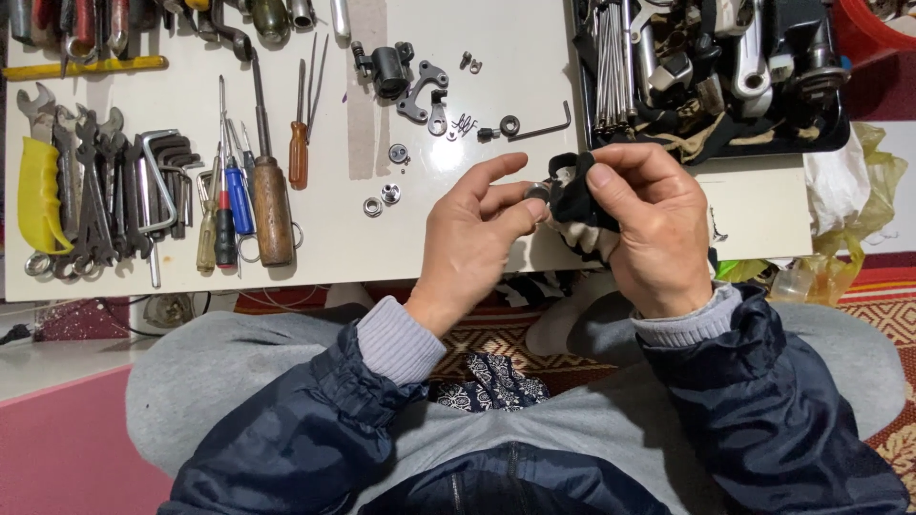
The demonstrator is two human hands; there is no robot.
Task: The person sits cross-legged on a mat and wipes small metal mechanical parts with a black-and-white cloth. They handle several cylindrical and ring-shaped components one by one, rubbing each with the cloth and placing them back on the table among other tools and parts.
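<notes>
My left hand pinches a small round metal part between thumb and fingertips, over the near edge of a white board. My right hand grips a dirty black-and-white rag pressed against that part. Both hands meet in front of my lap. On the board beyond them lie small black parts: a cylindrical piece, a flat bracket, a ring, a hex key and two small metal bearings.
Screwdrivers, a wooden-handled tool, wrenches and hex keys lie at the board's left. A black tray full of metal parts sits at the back right. A plastic bag lies at the right.
</notes>
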